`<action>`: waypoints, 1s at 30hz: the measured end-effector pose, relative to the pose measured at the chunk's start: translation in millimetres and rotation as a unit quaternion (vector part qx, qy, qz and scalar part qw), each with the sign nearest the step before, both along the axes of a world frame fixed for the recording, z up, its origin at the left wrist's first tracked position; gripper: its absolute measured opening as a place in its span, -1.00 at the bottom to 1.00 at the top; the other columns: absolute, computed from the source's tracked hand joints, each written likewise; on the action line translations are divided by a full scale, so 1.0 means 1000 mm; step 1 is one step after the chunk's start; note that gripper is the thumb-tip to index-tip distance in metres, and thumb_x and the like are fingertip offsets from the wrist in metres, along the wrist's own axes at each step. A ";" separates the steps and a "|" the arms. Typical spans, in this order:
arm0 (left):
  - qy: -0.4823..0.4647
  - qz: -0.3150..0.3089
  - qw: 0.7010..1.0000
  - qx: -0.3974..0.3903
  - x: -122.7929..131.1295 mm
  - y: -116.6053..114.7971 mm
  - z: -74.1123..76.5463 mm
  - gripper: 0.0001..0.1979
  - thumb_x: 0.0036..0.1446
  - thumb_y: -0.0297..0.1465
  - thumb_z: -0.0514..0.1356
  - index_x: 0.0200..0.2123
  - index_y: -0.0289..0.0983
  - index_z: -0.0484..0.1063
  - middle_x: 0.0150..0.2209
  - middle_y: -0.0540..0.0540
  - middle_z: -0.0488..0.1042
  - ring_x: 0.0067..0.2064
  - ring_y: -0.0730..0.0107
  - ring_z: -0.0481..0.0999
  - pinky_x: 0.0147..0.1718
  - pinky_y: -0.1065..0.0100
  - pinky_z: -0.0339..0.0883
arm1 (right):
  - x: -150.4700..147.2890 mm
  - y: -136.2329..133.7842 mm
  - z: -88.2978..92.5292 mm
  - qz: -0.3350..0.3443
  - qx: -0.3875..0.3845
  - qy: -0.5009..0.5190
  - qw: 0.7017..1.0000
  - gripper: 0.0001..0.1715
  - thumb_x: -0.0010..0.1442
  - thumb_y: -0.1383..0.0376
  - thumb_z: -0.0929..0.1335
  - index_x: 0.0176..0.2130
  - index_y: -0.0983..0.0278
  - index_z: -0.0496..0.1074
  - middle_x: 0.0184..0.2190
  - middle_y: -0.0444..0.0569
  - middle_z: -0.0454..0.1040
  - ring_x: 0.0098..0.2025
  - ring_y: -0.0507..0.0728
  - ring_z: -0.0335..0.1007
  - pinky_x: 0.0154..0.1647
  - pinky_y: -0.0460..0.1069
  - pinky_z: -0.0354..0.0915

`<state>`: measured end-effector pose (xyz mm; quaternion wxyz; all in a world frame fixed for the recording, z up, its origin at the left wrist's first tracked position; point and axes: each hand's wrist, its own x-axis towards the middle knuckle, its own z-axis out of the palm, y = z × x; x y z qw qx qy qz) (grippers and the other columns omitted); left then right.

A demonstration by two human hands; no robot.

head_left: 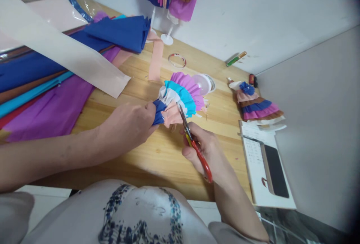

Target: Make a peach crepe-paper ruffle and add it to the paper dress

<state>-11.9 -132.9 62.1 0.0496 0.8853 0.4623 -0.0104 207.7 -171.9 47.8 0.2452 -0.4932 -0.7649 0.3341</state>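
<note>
My left hand (135,124) pinches the narrow dark blue end of a layered crepe-paper dress (181,96). Its pleated tiers run blue, peach, white, turquoise and pink-purple, fanning out toward the right. In my right hand (204,144) are red-handled scissors (197,150), closed around by the fingers. The blades point up and left, lying at the edge of the peach and white tiers. Whether the blades touch the paper I cannot tell. Behind the pink tier sits a round roll of clear tape (209,83).
Crepe-paper sheets (50,64) and a long white strip (70,53) cover the left side. A peach strip (156,60) and a ring (177,60) lie behind. A finished paper dress (258,105), a phone (275,171) on paper, and a green-labelled tube (236,59) are to the right.
</note>
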 end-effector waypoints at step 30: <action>-0.294 0.137 0.898 -0.297 -0.015 0.036 0.002 -0.75 0.14 -0.25 0.13 -0.48 -0.26 0.45 -0.70 0.04 0.40 -0.61 0.41 0.43 -0.60 0.43 0.25 | 0.013 0.011 -0.013 -0.238 0.047 0.232 0.942 -0.45 0.24 -0.19 0.24 -0.26 0.23 0.34 -0.72 -0.25 0.23 -0.76 0.00 0.10 -0.75 -0.10 0.00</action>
